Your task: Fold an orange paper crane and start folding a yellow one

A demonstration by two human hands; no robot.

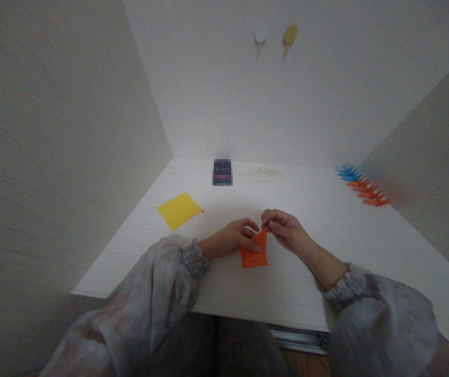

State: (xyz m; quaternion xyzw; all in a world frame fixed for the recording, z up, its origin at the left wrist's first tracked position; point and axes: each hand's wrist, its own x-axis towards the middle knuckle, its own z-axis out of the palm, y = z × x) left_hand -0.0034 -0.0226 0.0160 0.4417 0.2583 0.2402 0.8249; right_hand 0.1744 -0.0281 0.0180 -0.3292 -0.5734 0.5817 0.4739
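- The orange paper [261, 257] was in the lower middle of the frame, between the two hands, above the near part of the white worktop [306, 193].
- The left hand [244, 238] held it from its left side. The thumb lay flat over the paper, and the other fingers were bent beyond it; what they did underneath, I cannot tell. It seemed that this hand was there to keep the sheet steady.
- The right hand [284, 228] had its thumb and first finger pressed together at the top corner of the paper, probably because such a small point needed a fine pinch.
- The orange paper looked thin and folded, with crease lines, a sharp upper tip and a wide lower edge.
- The yellow sheet [179, 210] lay flat at centre left, perhaps put aside to leave room for the hands. A tiny orange scrap [203, 211] was at its right corner.
- At the right of the frame, blue figures [349, 173] and orange figures [369, 192] stood in a slanting row, maybe kept together for order.
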